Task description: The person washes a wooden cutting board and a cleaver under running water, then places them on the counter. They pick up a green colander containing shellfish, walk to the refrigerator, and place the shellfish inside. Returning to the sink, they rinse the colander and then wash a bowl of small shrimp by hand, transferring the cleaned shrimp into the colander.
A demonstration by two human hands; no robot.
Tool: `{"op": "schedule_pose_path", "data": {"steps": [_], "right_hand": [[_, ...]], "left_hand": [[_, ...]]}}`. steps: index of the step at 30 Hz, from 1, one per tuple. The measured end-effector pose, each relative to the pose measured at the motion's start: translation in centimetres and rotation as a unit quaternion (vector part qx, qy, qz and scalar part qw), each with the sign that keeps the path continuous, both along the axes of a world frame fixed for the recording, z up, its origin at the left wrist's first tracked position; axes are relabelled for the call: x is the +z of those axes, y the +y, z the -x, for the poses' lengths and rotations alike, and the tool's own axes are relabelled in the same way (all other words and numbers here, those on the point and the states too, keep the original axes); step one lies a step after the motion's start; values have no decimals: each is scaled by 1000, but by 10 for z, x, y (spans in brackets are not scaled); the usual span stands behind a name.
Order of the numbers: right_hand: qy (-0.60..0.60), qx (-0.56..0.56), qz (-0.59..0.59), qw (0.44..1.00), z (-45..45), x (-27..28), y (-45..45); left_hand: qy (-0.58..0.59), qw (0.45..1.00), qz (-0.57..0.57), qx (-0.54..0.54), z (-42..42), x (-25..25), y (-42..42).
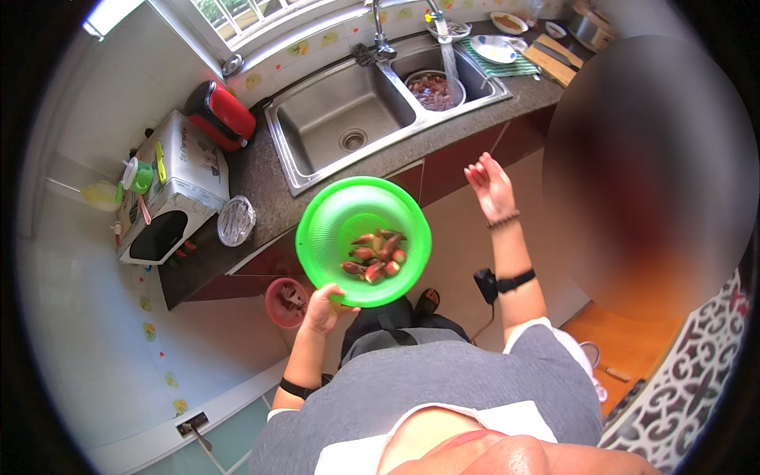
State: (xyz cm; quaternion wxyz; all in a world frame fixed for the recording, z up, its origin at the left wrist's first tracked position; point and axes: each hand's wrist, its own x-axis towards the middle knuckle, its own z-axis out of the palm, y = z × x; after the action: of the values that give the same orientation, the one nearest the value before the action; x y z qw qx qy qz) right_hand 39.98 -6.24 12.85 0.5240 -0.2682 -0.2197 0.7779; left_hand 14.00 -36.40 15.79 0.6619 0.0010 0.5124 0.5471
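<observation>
My left hand [325, 310] grips the near rim of a green plastic colander [320, 219], held in front of my body at the counter's edge. Several reddish, bud-shaped pieces of food [375, 256] lie inside it, towards the near right. Held out to the right over the floor is my right hand [491, 184], empty, its fingers slightly curled and the palm partly turned up. Beyond it, water runs from the faucet [442, 29] into a round bowl [460, 98] of reddish pieces in the right sink basin.
The left sink basin [332, 107] holds nothing visible. On the counter are a red appliance [231, 116], a microwave [196, 172], a wrapped bowl [236, 221], a plate [493, 49] and a knife on a cutting board [549, 62]. A pink bin [270, 306] stands below. A blurred area covers the right.
</observation>
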Motion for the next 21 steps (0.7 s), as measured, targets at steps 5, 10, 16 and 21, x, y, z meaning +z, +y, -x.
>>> {"op": "schedule_pose_path", "data": {"steps": [5,10,16,21], "right_hand": [[79,109,166,977,97,-34,132],[-10,114,262,958,191,-53,223],[-152,152,171,962,256,-69,331],[-440,221,-183,851,301,-100,382]], "left_hand": [[-13,995,-19,94,30,6,63],[1,990,-23,141,72,-4,128],[-21,988,-13,155,92,-5,196],[-52,980,-1,194,96,-16,206]]}}
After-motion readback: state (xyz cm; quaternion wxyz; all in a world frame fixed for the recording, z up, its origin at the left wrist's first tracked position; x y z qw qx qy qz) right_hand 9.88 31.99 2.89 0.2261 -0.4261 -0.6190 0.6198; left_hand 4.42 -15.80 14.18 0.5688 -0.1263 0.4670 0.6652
